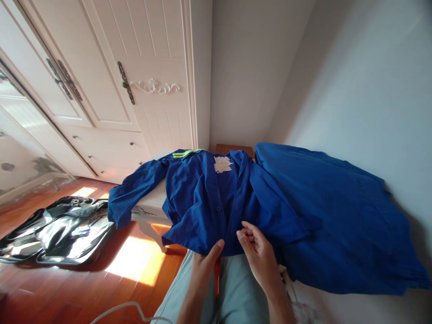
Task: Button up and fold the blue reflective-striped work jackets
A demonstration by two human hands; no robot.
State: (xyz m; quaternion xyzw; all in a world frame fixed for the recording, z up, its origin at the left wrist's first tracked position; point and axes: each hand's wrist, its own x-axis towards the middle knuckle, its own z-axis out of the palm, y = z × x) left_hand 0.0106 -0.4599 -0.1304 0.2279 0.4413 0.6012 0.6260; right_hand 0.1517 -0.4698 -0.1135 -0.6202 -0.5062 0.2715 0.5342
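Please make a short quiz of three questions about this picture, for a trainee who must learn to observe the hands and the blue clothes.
1. True or false: the left hand grips the lower hem of the blue jacket.
2. Which colour is the stripe near the jacket's shoulder? A) red B) yellow-green C) white
3. Fill in: on the wooden floor, to the left, lies a shiny ______ bag.

Key
1. True; its thumb lies on top of the hem, and the right hand touches the cloth beside it.
2. B
3. black
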